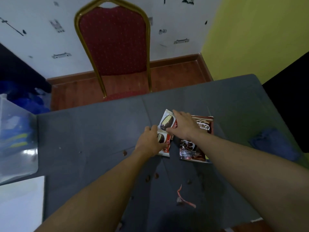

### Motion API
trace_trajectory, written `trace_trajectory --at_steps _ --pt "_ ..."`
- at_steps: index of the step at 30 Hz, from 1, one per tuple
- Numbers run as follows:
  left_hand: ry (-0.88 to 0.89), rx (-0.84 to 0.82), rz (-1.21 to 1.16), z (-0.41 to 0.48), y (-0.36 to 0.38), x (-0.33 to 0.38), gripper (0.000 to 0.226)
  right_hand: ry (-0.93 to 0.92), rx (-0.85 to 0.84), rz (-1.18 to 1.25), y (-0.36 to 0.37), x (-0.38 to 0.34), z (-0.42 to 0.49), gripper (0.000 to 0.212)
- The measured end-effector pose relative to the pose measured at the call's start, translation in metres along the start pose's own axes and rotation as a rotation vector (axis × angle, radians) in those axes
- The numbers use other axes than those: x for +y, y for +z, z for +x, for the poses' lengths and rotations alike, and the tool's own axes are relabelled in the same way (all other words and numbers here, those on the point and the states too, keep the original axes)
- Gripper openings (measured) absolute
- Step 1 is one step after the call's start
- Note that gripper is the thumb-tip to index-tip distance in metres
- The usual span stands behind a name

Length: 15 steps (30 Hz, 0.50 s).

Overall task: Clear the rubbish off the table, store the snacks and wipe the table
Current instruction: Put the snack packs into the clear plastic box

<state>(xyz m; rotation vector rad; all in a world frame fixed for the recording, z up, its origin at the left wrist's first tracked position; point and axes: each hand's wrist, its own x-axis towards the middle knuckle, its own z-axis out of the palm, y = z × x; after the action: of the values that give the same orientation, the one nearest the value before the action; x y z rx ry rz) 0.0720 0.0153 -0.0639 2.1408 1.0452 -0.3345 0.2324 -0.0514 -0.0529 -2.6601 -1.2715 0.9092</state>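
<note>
Nearest to me, a torn red wrapper strip and a few brown crumbs lay on the grey table, too blurred to make out in detail. Further out, my left hand lay flat on the nearer choco pie packet and my right hand covered part of the farther choco pie packet and the brown Crunch bag, fingers loosely spread over them, though I could not tell whether either hand truly gripped anything. Beyond, a blue cloth sat near the table's right edge, a clear plastic bin stood cut off at the left, and a red chair stood behind the table.
</note>
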Motion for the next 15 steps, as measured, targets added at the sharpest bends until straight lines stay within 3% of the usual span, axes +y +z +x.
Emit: trace_trajectory --at_steps 3,7,15 --pt "-0.043 -0.003 -0.115 0.003 0.003 -0.005 0.07 0.028 0.018 -0.003 0.006 -0.002 0.006 0.087" --pt "-0.097 -0.035 -0.176 0.003 0.004 -0.013 0.061 0.063 0.012 0.131 0.005 -0.005 0.008 0.057" --pt "-0.137 0.032 -0.19 -0.012 -0.034 -0.037 0.051 0.038 -0.005 0.309 -0.019 -0.025 -0.004 0.04"
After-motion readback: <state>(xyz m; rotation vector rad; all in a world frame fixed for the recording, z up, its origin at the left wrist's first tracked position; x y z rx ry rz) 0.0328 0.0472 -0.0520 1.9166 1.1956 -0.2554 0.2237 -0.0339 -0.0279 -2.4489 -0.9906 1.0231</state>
